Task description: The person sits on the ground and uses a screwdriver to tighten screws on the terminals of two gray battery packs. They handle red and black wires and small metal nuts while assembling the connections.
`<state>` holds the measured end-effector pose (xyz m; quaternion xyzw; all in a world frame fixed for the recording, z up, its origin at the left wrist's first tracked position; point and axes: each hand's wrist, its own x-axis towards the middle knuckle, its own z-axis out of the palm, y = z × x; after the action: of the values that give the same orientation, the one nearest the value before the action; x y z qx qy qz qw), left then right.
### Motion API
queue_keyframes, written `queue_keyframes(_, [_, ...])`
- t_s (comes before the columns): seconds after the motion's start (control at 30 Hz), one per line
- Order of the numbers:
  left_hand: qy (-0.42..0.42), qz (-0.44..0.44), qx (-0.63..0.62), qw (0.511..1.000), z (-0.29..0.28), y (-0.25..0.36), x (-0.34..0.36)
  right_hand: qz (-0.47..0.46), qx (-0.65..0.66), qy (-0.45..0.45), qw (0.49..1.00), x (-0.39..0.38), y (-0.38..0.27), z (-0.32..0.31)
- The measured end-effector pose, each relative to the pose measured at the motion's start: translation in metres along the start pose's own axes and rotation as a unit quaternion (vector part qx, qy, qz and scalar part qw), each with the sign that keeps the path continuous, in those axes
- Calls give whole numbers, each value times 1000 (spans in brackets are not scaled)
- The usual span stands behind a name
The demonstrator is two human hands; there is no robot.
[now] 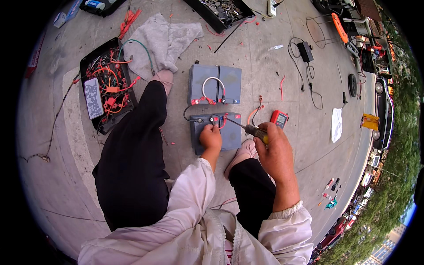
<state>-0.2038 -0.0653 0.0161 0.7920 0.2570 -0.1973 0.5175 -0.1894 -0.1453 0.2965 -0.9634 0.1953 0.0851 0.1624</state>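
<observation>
Two pairs of grey batteries stand on the ground before me: the far pair [203, 80] and the near pair [229, 136]. A white cable [213, 78] loops over the far pair, and a black cable [186, 115] links the two pairs at the left. My left hand [211, 138] is closed at the near pair's terminals, its fingertips pinching the end of a short red cable [223, 121]. My right hand [274, 148] grips a screwdriver [256, 132] with a dark and yellow handle. Its shaft slants left toward a terminal beside the red cable; whether the tip touches is unclear.
A black case [129, 95] full of cables lies left, near a grey cloth [155, 39]. A red multimeter [279, 118] sits right of the batteries. Farther off are a tray of metal parts [223, 13] and a black power adapter [305, 51] with cords.
</observation>
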Motion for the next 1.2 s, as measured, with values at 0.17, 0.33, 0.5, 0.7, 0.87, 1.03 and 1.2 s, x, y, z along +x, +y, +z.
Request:
queue_keyframes(0.17, [-2, 35, 48, 998, -5, 3, -3, 97, -20, -37, 994, 1, -5, -1])
queue_keyframes(0.33, [-9, 26, 64, 998, -7, 3, -2, 129, -4, 11, 992, 4, -4, 8])
queue_keyframes(0.5, [-24, 17, 59, 998, -7, 2, 0, 51, 64, 29, 996, 6, 5, 12])
queue_keyframes(0.7, [-29, 14, 70, 997, -9, 2, 2, 92, 66, 19, 993, 5, 0, 7])
queue_keyframes(0.87, [-33, 24, 64, 997, -9, 2, 2, 31, 77, 33, 996, 6, 13, 14])
queue_keyframes(1.03, [-52, 14, 88, 995, -13, 4, 3, 166, 41, -39, 985, 8, -6, 0])
queue_keyframes(1.2, [-30, 44, 63, 997, -9, 1, 2, 58, 67, 26, 996, 5, 5, 7])
